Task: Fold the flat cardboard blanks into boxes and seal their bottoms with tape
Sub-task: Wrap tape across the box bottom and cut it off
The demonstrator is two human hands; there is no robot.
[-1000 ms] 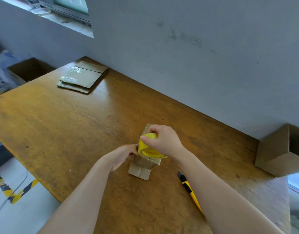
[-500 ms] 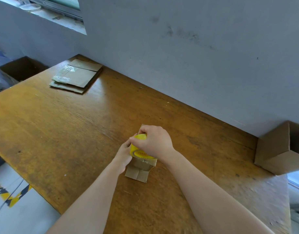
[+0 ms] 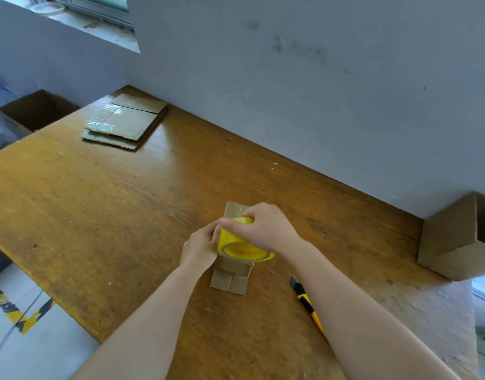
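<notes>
A small folded cardboard box (image 3: 230,279) stands on the wooden table (image 3: 126,215), its flaps spread toward me. My right hand (image 3: 266,229) grips a yellow tape roll (image 3: 242,246) from above, right over the box. My left hand (image 3: 200,249) is at the roll's left side, fingertips pinched at its edge; whether they hold the tape end is hidden. A stack of flat cardboard blanks (image 3: 124,120) lies at the far left of the table.
A yellow-and-black utility knife (image 3: 307,303) lies on the table to the right of the box. A larger cardboard box (image 3: 455,242) sits at the right edge against the grey wall. Beyond the table's far left corner, an open cardboard carton (image 3: 35,111) stands lower down.
My left hand has moved from the box's side up to the left edge of the tape roll. My right hand still holds the roll over the box.
</notes>
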